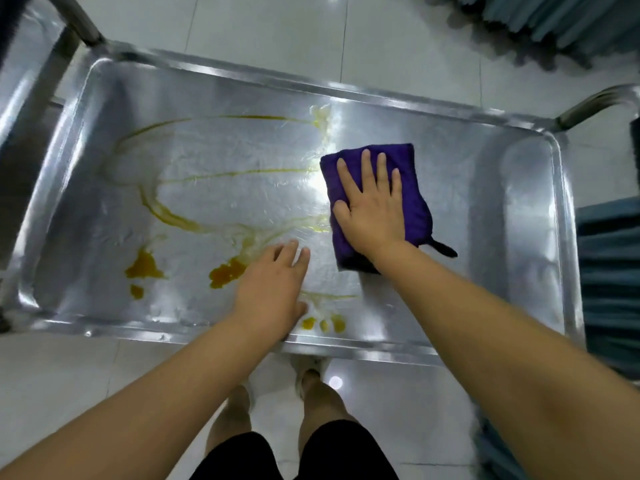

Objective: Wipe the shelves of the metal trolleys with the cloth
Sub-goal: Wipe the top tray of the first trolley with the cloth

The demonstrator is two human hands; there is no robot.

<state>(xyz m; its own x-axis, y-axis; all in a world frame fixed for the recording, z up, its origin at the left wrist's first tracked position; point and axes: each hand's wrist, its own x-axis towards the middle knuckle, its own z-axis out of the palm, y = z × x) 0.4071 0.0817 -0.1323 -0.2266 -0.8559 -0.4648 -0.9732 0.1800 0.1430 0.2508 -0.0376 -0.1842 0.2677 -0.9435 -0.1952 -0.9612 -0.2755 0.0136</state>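
A metal trolley's top shelf (pixel 512 209) fills the view, its raised rim all around. Yellow-orange smears and blobs (pixel 225 271) streak the shelf's left and middle. A folded purple cloth (pixel 412 174) lies flat right of centre. My right hand (pixel 372 206) presses palm-down on the cloth with fingers spread. My left hand (pixel 273 289) rests flat on the shelf near the front rim, fingers apart, next to an orange blob and holding nothing.
A second metal trolley (pixel 24 98) stands against the left end. Trolley handles rise at the far left (pixel 79 26) and far right (pixel 595 102). Blue-grey stacked items (pixel 613 278) sit at the right and at the upper right (pixel 540 19). My feet stand on the white tiled floor (pixel 242 26).
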